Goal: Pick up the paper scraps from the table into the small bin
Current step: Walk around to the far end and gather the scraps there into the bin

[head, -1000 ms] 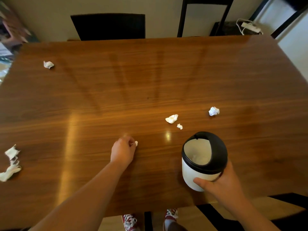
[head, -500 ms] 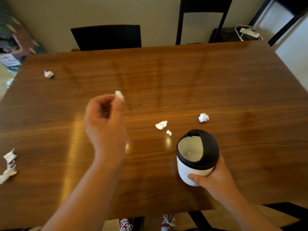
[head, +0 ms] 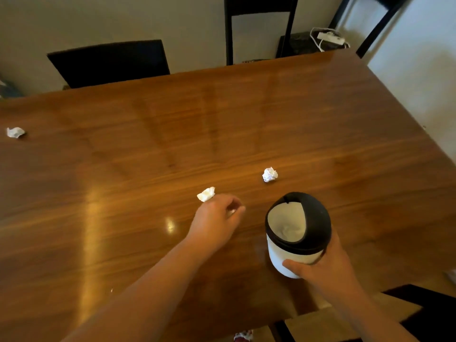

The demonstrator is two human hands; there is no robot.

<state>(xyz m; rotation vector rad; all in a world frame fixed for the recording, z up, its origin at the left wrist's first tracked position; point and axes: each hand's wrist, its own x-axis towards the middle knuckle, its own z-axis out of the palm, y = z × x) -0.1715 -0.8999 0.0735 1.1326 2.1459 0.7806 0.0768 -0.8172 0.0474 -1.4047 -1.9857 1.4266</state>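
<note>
The small bin (head: 287, 259), white with a black swing lid, is tilted toward me near the table's (head: 148, 149) front edge. My right hand (head: 323, 274) grips its lower wall. My left hand (head: 216, 217) hovers low just left of the bin, and its fingers pinch a small white paper scrap (head: 231, 213). One crumpled scrap (head: 206, 194) lies touching distance behind that hand. Another scrap (head: 269, 174) lies beyond the bin, and a third (head: 15, 132) sits at the far left. White paper shows inside the bin.
A black chair (head: 108, 62) and a tall-backed chair (head: 259, 28) stand behind the table's far edge. A white power strip (head: 330, 38) with its cable lies on a dark stand at the back right. My shoe (head: 243, 336) shows below the front edge.
My left hand lifted a small scrap off the table, raised it high, and has now come down to the right, close to the bin. The view has shifted right.
</note>
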